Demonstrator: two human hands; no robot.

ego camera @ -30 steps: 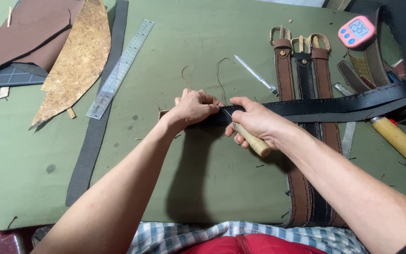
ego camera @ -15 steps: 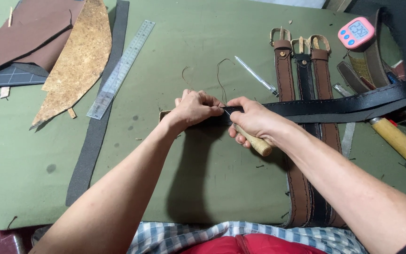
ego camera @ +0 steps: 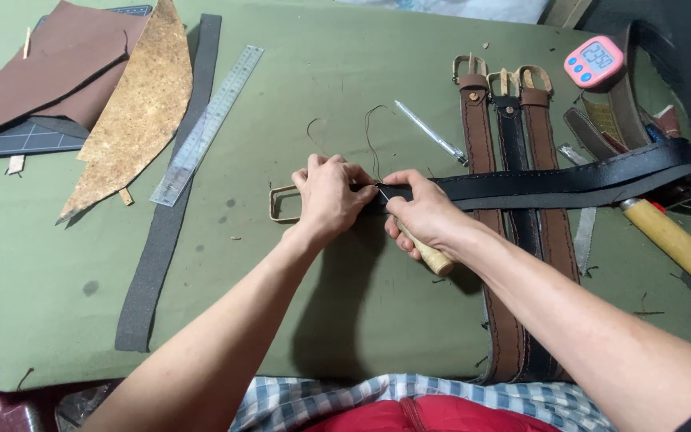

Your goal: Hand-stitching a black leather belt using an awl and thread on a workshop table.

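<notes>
At a green work mat (ego camera: 297,320), a person bends over a black leather belt (ego camera: 553,182) that runs from mid-table off to the right, laid across three finished belts (ego camera: 513,240). The left hand (ego camera: 331,196) is closed down on the belt's end, w/ a brass buckle (ego camera: 281,203) poking out just beside it. The right hand (ego camera: 421,216) is wrapped around a wooden-handled tool (ego camera: 433,258), its tip apparently pressed at the belt near the left fingertips, though the point itself is too small to make out. Loose thread (ego camera: 371,136) curls just above the hands. Judged step: hand-working the buckle end, prob. piercing or stitching. Next move calls for steady downward pressure, belt pinned flat, fingers clear of the tip. Steel ruler (ego camera: 208,124), leather scraps (ego camera: 133,112) and a pink timer (ego camera: 593,61) lie well apart.
</notes>
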